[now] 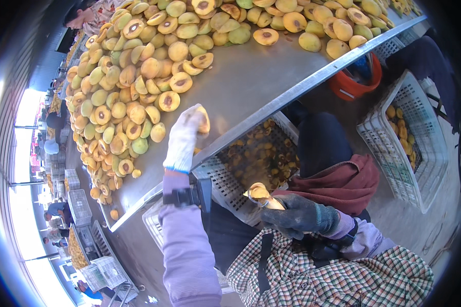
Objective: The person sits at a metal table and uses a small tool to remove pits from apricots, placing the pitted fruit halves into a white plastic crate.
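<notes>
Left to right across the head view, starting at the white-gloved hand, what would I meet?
White-gloved left hand, yellow-orange fruit piece it holds, yellow fruit chunk, dark-gloved right hand, orange-red round plastic bucket, white perforated plastic crate.

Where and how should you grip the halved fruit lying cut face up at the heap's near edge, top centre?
Probably best pinched by the rounded sides of the halved fruit, coming from the near side. It lies cut face up, leaving its curved edge graspable; bare tabletop faces the person, while other fruits crowd beyond.
</notes>
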`<control>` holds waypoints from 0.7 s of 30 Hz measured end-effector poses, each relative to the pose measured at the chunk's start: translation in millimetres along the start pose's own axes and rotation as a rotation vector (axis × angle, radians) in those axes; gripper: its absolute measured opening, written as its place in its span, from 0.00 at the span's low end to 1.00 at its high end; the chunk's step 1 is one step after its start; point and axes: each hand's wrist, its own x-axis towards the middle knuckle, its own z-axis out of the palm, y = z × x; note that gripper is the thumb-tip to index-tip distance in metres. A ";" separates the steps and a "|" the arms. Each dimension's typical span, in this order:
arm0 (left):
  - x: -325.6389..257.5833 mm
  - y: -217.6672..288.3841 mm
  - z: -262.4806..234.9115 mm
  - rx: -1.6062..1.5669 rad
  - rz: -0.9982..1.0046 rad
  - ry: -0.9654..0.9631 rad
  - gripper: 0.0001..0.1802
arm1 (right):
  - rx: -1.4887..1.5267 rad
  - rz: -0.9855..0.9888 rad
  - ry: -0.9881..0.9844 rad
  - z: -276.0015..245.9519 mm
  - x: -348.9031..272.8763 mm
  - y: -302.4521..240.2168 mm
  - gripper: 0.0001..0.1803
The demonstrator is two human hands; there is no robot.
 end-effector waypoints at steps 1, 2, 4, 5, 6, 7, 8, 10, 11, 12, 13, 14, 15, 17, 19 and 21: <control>-12.1 12.0 13.2 -0.395 -0.085 -0.003 0.23 | -0.016 -0.030 0.030 -4.0 0.9 2.2 0.11; -27.6 25.8 17.1 -0.478 -0.069 -0.010 0.23 | -0.038 -0.059 0.048 -2.7 0.2 2.8 0.11; -52.2 37.1 25.7 -0.759 -0.032 -0.118 0.26 | -0.045 -0.103 0.086 -1.8 0.0 3.7 0.11; -67.5 45.9 32.4 -0.743 0.007 -0.138 0.27 | -0.026 -0.121 0.108 -1.2 0.5 3.8 0.12; -85.9 60.0 41.4 -0.724 0.045 -0.157 0.28 | -0.006 -0.139 0.128 0.6 0.3 3.9 0.13; -104.7 72.8 51.8 -0.602 0.084 -0.047 0.29 | -0.049 -0.173 0.142 3.1 0.5 2.8 0.13; -116.3 77.7 62.8 -0.546 0.136 -0.026 0.27 | -0.092 -0.207 0.169 2.0 -0.1 2.1 0.13; -135.5 75.4 74.9 -0.124 0.420 0.014 0.23 | -0.186 -0.233 0.193 5.3 0.4 -0.1 0.13; -137.9 77.4 82.1 0.230 0.547 -0.006 0.21 | -0.240 -0.222 0.213 5.0 1.4 2.1 0.13; -138.6 79.6 89.7 0.586 0.665 -0.026 0.19 | -0.294 -0.210 0.233 3.8 2.2 4.1 0.13; -138.5 80.8 96.5 0.653 0.559 0.038 0.17 | -0.291 -0.100 0.216 2.7 2.5 2.2 0.13; -137.4 83.3 98.3 0.714 0.412 0.112 0.16 | -0.299 -0.106 0.231 4.2 1.3 3.9 0.13; -131.2 72.9 97.9 0.635 0.431 0.191 0.15 | -0.310 -0.120 0.257 2.3 0.4 5.1 0.13; -129.4 64.3 91.4 0.551 0.367 0.255 0.14 | -0.537 -0.283 0.271 -0.7 0.3 12.0 0.14; -134.9 65.9 90.7 0.302 0.294 0.272 0.14 | -0.448 -0.220 0.287 2.9 -2.1 7.8 0.13; -144.3 76.0 90.5 -0.054 0.157 0.294 0.14 | -0.464 -0.206 0.294 3.6 -2.5 6.7 0.13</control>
